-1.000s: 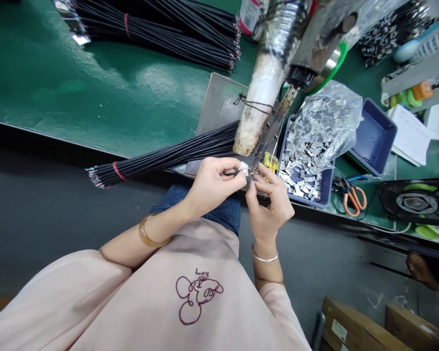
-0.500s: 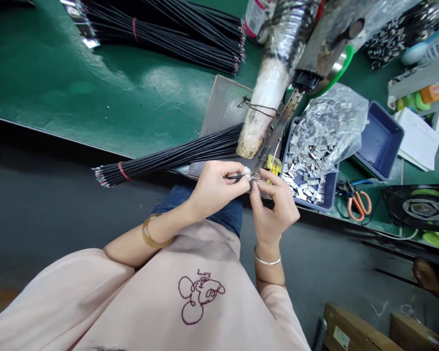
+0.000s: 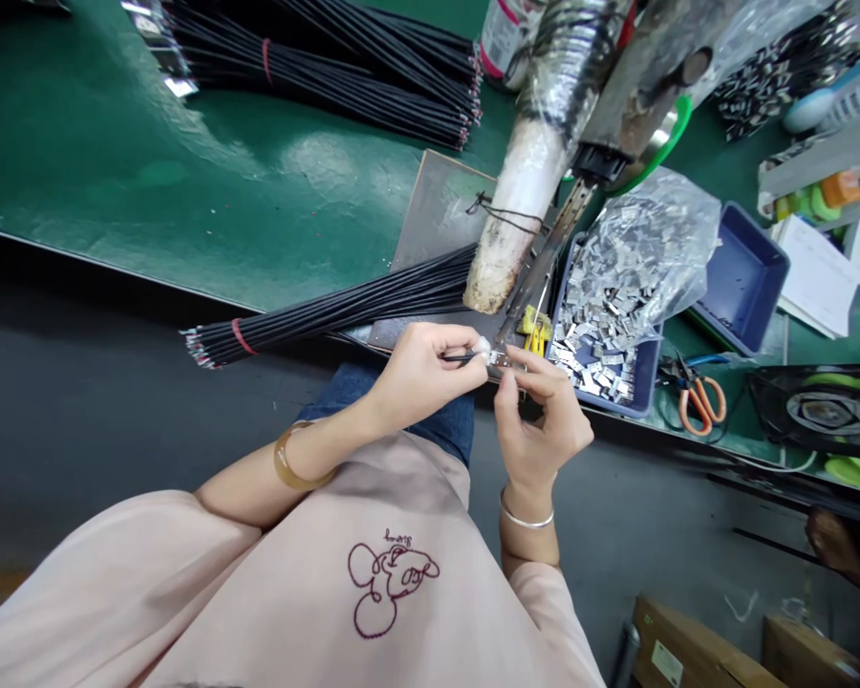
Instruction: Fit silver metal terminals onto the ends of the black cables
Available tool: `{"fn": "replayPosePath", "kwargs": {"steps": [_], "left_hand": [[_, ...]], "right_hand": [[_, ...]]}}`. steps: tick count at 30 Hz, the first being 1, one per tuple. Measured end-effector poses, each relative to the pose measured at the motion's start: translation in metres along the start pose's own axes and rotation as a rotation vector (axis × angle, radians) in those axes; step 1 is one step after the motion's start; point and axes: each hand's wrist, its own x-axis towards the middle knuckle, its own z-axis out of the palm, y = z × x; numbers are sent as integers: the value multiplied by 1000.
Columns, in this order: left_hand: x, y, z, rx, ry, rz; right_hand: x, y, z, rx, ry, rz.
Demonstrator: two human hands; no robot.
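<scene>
My left hand (image 3: 419,376) is closed, pinching the end of a thin black cable (image 3: 459,357) between thumb and fingers. My right hand (image 3: 541,420) is closed too, pinching a small metal connector shell (image 3: 500,358) right at the cable's tip. Both hands meet in front of the table edge, just below a grey metal plate (image 3: 437,205) and a wrapped white tool handle (image 3: 512,215). A bundle of black cables (image 3: 344,306) tied with a red band lies left of my hands.
A blue tray (image 3: 641,377) of small metal shells under a plastic bag stands right of my hands, with another blue tray (image 3: 741,277), orange scissors (image 3: 702,401) and a fan (image 3: 824,411) beyond. More black cable bundles (image 3: 344,67) lie on the green mat (image 3: 150,172). Cardboard boxes (image 3: 695,640) sit on the floor.
Both hands stay together at the cable tip; my right hand has shifted slightly lower and its fingers have curled in more. The view moved a little.
</scene>
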Motion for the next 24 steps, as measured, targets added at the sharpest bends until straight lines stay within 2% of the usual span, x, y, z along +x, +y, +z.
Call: {"fn": "replayPosePath", "kwargs": {"steps": [3,6,8,11,13,16,21,24], "left_hand": [[-5,-1,1,136,19,127],[-10,-2,-1,249,32,333],[-11,-1,-4,243,0,358],[-10,1,-10,88,-95,177],[-8,3,-13,-30,-144,50],[-6,2,-15,-117,-186,-57],[-6,-4,-14,-213,-201,-107],[-6,-6,-11,-242,-158,-95]], "right_hand": [[2,2,-1,82,-5,186],[6,5,-1,205,-111,397],[8,6,-2,310,-183,457],[7,8,-3,366,-205,384],[5,8,-3,301,-152,254],[2,9,-2,163,-66,81],[3,10,0,22,-29,-92],[1,9,-2,-8,-13,-60]]}}
